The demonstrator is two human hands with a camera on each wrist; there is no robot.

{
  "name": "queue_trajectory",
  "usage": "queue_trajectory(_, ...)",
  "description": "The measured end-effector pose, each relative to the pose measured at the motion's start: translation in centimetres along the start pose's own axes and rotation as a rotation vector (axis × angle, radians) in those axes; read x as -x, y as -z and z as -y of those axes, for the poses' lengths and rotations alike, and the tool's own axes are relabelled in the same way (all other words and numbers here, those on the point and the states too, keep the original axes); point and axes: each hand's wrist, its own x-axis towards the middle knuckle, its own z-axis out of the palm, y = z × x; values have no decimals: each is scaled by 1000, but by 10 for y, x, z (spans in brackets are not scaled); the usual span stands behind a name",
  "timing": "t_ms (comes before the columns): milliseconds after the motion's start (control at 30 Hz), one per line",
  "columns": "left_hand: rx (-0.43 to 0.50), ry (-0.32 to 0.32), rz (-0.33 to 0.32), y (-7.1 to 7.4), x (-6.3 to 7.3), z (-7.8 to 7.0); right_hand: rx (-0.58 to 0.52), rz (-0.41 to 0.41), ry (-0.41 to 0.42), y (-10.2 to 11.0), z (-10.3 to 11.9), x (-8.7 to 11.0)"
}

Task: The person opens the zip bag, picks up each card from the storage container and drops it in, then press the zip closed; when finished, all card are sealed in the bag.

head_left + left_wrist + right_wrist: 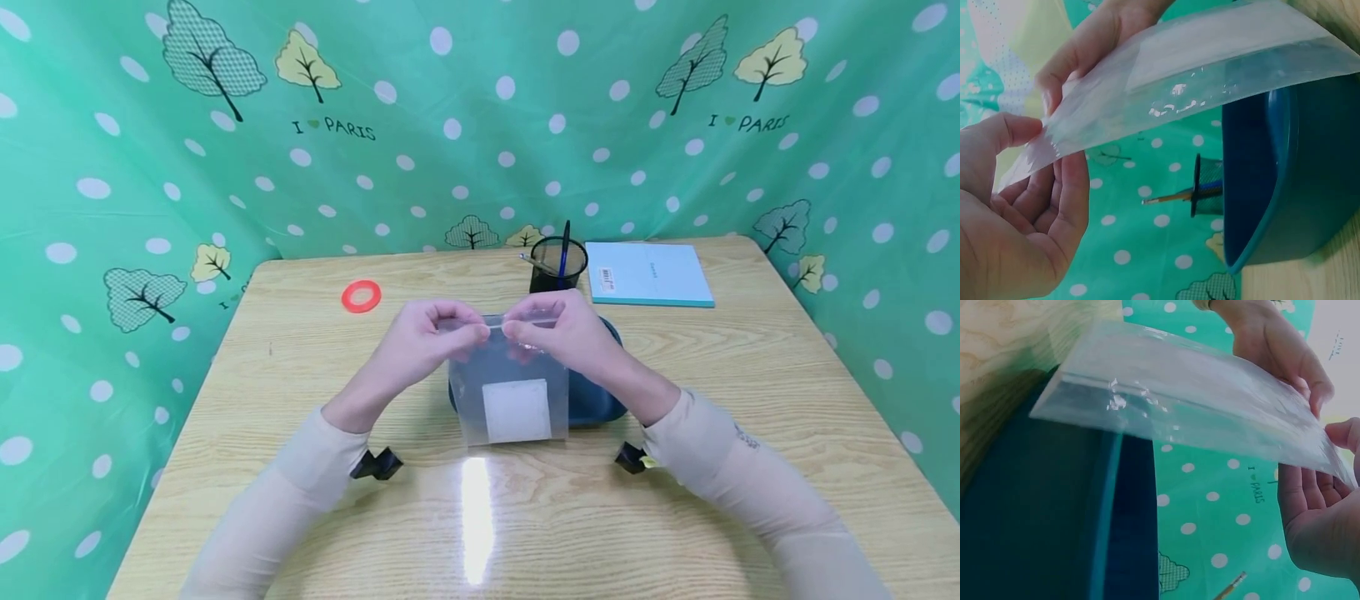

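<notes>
A clear plastic bag (468, 400) with a white rectangle (517, 411) low on it hangs upright in front of a dark blue open container (596, 400). My left hand (442, 333) pinches the bag's top edge near its middle, thumb towards me. Close beside it, my right hand (562, 333) pinches the same edge. In the left wrist view, the bag (1191, 94) stretches out from the thumb and fingers of the left hand (1022, 212) above the container (1322, 175). Whether the bag's mouth is parted cannot be made out.
Behind the container stands a black mesh pen cup (558, 265) holding a pen and a pencil. A light blue notebook (648, 273) lies at the back right of the wooden table (285, 400). At the back left is a red ring (362, 296). A green patterned cloth (480, 108) surrounds the table.
</notes>
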Motion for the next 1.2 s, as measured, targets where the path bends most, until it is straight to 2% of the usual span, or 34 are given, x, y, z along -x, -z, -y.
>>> queue_trajectory(233, -44, 0, -6, 13, 5, 2, 1, 21, -4, 7, 1, 1)
queue_trajectory(467, -87, -1, -21, 27, 11, 9, 64, 39, 31, 18, -3, 5)
queue_trajectory(533, -122, -12, -17, 32, 13, 11, 76, 43, 39, 21, -4, 6)
queue_trajectory(733, -307, -80, 22, 44, 23, 16, 105, 70, 34, 25, -9, 8)
queue_trajectory(833, -351, -89, 26, 47, 27, 17, 123, 83, 33, 26, -12, 9)
queue_trajectory(933, -344, -63, 13, 50, 29, 19, 135, 98, 31, 26, -13, 10)
queue_trajectory(1100, -283, -5, -31, 55, 33, 23, 120, 119, 19, 23, -14, 8)
queue_trajectory(1200, -242, 7, -48, 59, 34, 25, 110, 117, 13, 19, -13, 5)
